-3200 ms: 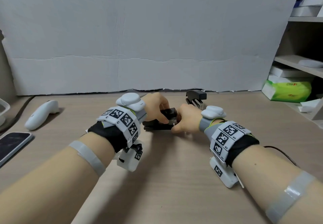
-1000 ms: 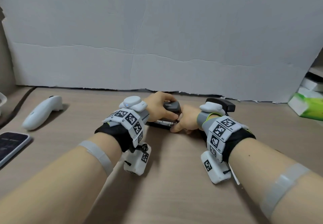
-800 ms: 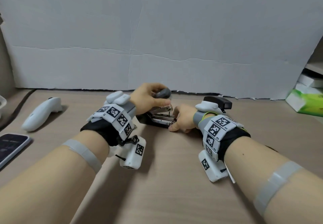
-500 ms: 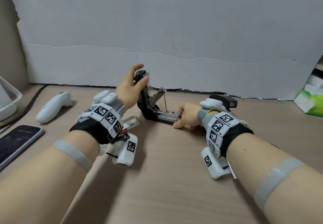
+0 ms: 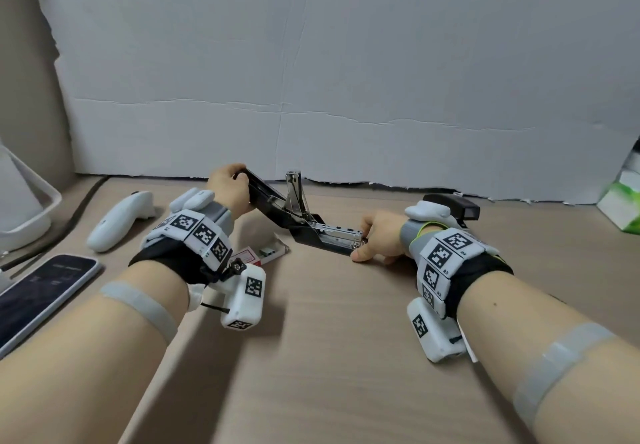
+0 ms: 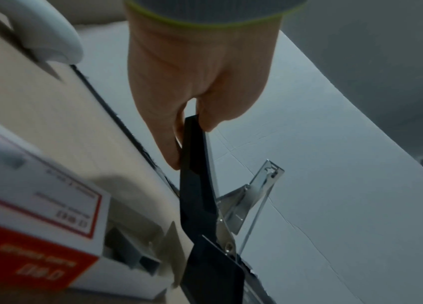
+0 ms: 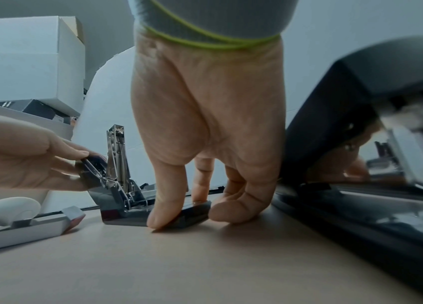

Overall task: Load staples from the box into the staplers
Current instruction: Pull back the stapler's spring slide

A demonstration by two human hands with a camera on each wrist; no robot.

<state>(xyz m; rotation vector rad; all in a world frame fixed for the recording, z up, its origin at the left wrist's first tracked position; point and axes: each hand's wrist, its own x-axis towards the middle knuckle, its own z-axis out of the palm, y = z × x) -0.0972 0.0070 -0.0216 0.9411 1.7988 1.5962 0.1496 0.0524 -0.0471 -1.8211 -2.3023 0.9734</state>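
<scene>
A black stapler lies swung wide open on the desk, its metal staple channel bare and its pusher arm standing upright. My left hand pinches the end of the stapler's top cover, folded back to the left. My right hand holds the front end of the stapler's base down on the desk, thumb and fingers round it. The red and white staple box lies open just left of the stapler, below my left wrist. A second black stapler sits closed behind my right wrist.
A white controller and a phone lie at the left, with a white bin and a cable beyond. A white board backs the desk. A green pack sits at the far right.
My left hand has swung the stapler's cover from closed, past upright, back down to the left. The channel now lies open. My right hand stayed on the front end of the base.
</scene>
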